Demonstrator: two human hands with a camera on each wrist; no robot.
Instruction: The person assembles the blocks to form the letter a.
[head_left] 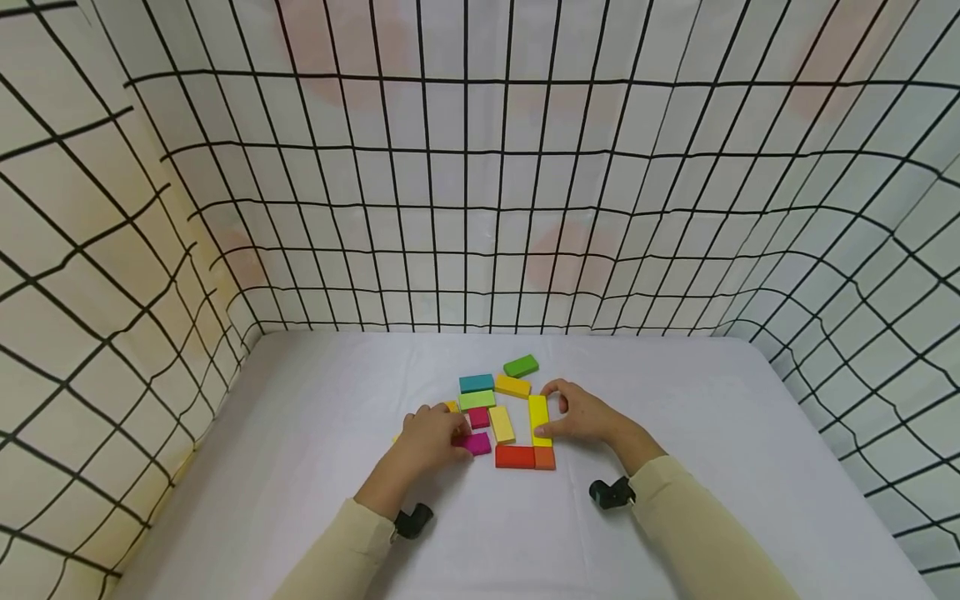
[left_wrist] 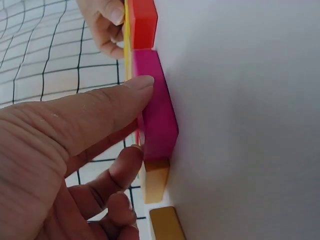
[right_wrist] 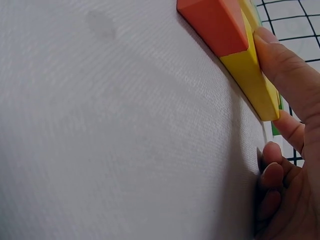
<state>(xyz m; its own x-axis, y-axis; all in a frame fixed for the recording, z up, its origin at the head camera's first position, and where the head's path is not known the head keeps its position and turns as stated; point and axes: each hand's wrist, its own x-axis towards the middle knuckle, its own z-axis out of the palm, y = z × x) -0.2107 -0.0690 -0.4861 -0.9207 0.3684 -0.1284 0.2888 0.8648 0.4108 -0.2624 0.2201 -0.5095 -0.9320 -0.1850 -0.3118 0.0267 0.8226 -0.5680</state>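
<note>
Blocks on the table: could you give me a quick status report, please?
Left hand pinches magenta block. Right hand holds yellow block. Red block lies between them.

White table surface [head_left: 315,467] covered in plain cloth, faint weave visible in right wrist view. Enclosed on three sides by white fabric walls [head_left: 465,208] printed with black grid lines; back wall straight on, left wall [head_left: 90,317] and right wall [head_left: 862,292] angling in. Faint pinkish blotches [head_left: 570,258] on back wall, yellowish tint on left wall. Even, soft lighting, no hard shadows
</note>
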